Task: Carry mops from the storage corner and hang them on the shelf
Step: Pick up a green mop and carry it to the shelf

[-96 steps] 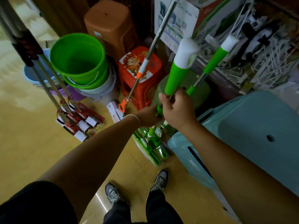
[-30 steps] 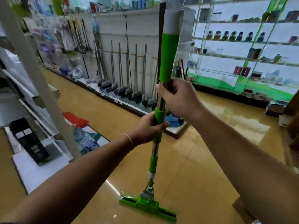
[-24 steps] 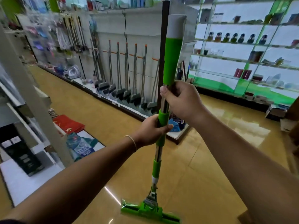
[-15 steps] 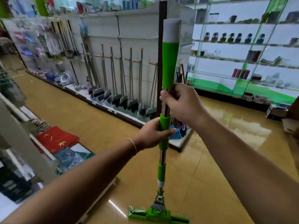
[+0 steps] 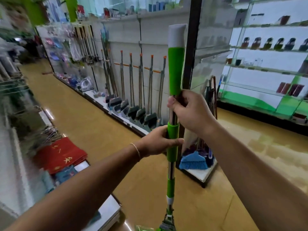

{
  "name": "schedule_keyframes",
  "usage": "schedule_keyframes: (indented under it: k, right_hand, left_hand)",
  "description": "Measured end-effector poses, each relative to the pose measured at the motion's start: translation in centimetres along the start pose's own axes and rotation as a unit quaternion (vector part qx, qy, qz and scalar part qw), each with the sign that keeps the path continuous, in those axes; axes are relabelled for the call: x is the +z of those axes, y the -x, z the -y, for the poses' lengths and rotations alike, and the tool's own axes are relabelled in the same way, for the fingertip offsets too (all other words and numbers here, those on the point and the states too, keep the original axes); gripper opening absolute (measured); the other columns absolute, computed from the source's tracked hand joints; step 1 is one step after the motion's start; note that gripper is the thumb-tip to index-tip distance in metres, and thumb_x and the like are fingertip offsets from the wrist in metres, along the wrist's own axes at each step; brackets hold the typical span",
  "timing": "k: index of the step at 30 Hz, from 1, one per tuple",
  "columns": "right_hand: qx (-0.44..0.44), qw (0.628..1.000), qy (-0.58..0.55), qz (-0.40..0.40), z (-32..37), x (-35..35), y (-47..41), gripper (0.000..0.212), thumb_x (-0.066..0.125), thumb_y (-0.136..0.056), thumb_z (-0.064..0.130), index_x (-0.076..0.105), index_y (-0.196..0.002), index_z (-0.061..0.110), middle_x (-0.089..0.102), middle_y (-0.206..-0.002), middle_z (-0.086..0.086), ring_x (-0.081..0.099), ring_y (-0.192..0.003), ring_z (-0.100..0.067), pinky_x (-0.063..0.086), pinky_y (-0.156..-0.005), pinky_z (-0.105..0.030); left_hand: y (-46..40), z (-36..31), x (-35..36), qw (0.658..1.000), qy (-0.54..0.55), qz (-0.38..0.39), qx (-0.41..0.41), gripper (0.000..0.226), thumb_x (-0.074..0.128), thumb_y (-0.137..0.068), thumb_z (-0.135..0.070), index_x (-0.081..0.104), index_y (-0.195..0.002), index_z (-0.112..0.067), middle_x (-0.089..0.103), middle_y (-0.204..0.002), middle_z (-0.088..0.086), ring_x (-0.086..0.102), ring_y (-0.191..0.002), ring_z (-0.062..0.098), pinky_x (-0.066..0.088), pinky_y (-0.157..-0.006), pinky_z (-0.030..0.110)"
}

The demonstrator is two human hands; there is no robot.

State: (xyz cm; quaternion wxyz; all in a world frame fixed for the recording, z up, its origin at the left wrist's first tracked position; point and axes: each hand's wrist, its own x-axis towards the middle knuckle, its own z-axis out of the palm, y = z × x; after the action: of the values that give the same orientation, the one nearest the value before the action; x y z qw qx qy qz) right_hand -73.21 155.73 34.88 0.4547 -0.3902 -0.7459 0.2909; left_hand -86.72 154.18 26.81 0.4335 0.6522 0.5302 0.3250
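Note:
I hold a green and silver mop [image 5: 175,70] upright in front of me, its white-capped handle on top and its green head cut off at the bottom edge. My right hand [image 5: 191,110] grips the metal shaft just under the upper green grip. Lower down, my left hand [image 5: 158,142] grips a green sleeve on the shaft. Ahead, on the white wall shelf [image 5: 150,32], a row of grey mops [image 5: 140,90] hangs with heads near the floor.
A yellow tiled aisle [image 5: 93,130] runs between shelving on both sides. A low shelf at the left carries red mats [image 5: 61,154]. A blue broom head [image 5: 193,160] lies at the shelf's end by a dark post. Glass shelves [image 5: 266,67] fill the right.
I took the green mop from the storage corner and carried it into the aisle. Over the last second the hanging mops have come closer and the left shelving slid past.

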Motion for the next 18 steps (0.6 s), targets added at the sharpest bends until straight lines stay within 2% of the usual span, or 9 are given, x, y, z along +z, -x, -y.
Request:
schedule_keyframes:
  k: [5,11,15,18]
  right_hand:
    - [-0.031,0.998,-0.041,0.046,-3.5,1.0,-9.2,0.012,0.061,-0.097,0.021,0.065,-0.098,0.010,0.071,-0.088,-0.015,0.068,-0.077,-0.022,0.058,-0.069,-0.027]
    - [-0.086,0.991,-0.056,0.084,-6.2,3.6,-17.6,0.008,0.060,-0.097,0.015,0.062,-0.095,0.008,0.068,-0.085,-0.019,0.066,-0.073,-0.027,0.056,-0.066,-0.040]
    - [-0.088,0.986,-0.080,0.118,-8.1,6.1,-22.6,0.003,0.057,-0.098,0.013,0.060,-0.097,0.014,0.068,-0.088,-0.021,0.065,-0.077,-0.028,0.056,-0.066,-0.036]
    - [-0.088,0.982,-0.088,0.142,-9.8,8.6,-26.4,0.004,0.055,-0.099,0.012,0.059,-0.099,0.014,0.067,-0.091,-0.019,0.064,-0.080,-0.025,0.055,-0.070,-0.031]
  left_hand:
    - [-7.6,0.0,-5.1,1.000,0.015,0.001,-0.006,0.033,0.066,-0.090,-0.025,0.057,-0.118,-0.009,0.065,-0.113,0.009,0.064,-0.106,0.019,0.052,-0.095,0.036]
    - [-14.3,1.9,-10.6,0.999,0.043,-0.030,0.001,0.037,0.068,-0.086,-0.027,0.059,-0.113,-0.004,0.064,-0.111,0.018,0.064,-0.107,0.029,0.049,-0.099,0.051]
    - [-18.3,3.7,-13.9,0.998,0.046,-0.052,-0.002,0.032,0.064,-0.091,-0.021,0.056,-0.114,0.000,0.060,-0.112,0.024,0.063,-0.107,0.032,0.049,-0.100,0.050]
    - [-21.4,5.8,-17.0,0.998,0.043,-0.055,-0.007,0.033,0.065,-0.090,-0.022,0.057,-0.114,-0.002,0.061,-0.112,0.021,0.062,-0.107,0.030,0.048,-0.101,0.049]
